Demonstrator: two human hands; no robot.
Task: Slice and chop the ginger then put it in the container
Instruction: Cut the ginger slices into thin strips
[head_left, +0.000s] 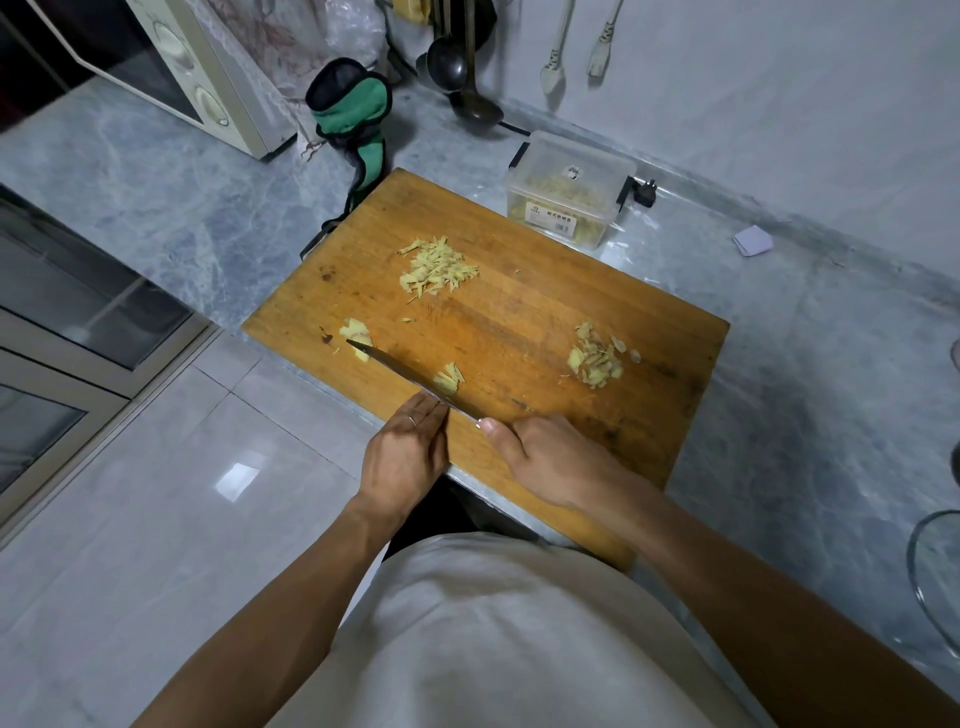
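Ginger lies in four spots on a wooden cutting board (545, 332): a shredded pile (436, 270) toward the far side, slices (597, 358) at the right, a chunk (357, 336) at the left under the knife (400, 371) tip, and small shreds (450, 378) beside the blade. The right hand (550, 457) grips the knife handle, fingers curled. The left hand (408, 452) rests straight, closed fingers against the blade. A clear plastic container (569, 189) sits just beyond the board.

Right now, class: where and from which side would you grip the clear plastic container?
Grip the clear plastic container across its long side walls, reaching down from above. It stands upright just beyond the chopping board; the black clips at its ends leave those walls free.
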